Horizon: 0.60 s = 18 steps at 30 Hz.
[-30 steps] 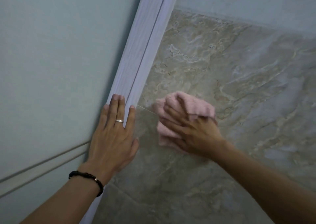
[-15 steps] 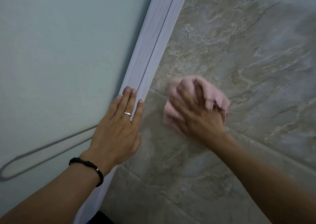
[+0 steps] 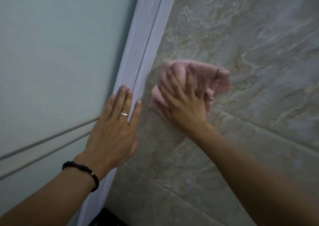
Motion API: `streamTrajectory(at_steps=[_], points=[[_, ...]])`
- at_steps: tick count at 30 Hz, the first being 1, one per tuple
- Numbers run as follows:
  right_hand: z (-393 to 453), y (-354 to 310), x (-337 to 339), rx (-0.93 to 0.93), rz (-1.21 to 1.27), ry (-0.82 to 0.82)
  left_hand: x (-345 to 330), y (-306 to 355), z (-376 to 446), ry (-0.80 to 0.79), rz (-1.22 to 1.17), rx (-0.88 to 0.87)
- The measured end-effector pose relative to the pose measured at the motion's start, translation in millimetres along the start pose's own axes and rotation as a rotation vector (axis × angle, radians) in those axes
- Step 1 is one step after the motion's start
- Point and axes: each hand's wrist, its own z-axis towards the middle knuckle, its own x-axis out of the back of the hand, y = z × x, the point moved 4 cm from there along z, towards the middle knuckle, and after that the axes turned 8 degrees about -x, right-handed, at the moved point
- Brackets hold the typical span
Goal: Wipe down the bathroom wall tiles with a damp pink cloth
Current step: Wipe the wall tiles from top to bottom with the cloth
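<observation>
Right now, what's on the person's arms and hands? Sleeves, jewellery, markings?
Both forearms are bare, no sleeves in view. The left hand has a plain silver-coloured ring on one finger and a dark beaded bracelet at the wrist. The right hand shows no ring, band or markings; motion blur hides fine detail.

The light was dim and even, cool and a little greenish, with no clear source and no glare on the marbled beige wall tiles (image 3: 241, 53). Shadows were faint; only a soft dark edge lay under my left hand (image 3: 115, 127). My right hand (image 3: 186, 104) and the crumpled fluffy pink cloth (image 3: 198, 77) were smeared with motion blur. The straight white door frame (image 3: 146, 44) leaned and bowed slightly from the wide lens. My forearms at the bottom looked soft and dark.
</observation>
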Motion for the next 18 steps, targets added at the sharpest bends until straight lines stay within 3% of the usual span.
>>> streamTrajectory(at_steps=[3,5,9,11,13,16,18], points=[[-45.8,-21.9,-13.9,0.256,0.033,-0.083,0.8,-0.2,0.1,-0.017,-0.035,-0.008],[-47.3,1.7,4.5,0.23,0.06,-0.049,2.9,0.5,6.6,-0.017,-0.057,-0.008],[-27.3,62.3,27.8,-0.058,-0.01,0.056,5.1,16.6,28.2,0.055,-0.132,-0.008],[-34.4,59.0,23.5,-0.131,-0.006,0.081,0.9,34.0,34.6,0.057,-0.181,-0.019],[-60.1,39.3,17.1,0.001,0.027,0.092,-7.1,50.4,38.2,0.031,-0.198,-0.037],[-100.1,55.3,23.0,0.251,0.131,-0.06,-17.4,64.5,42.3,-0.019,-0.25,-0.036],[-99.8,94.7,34.3,0.16,0.077,-0.09,-21.9,73.6,45.2,-0.052,-0.319,-0.032]])
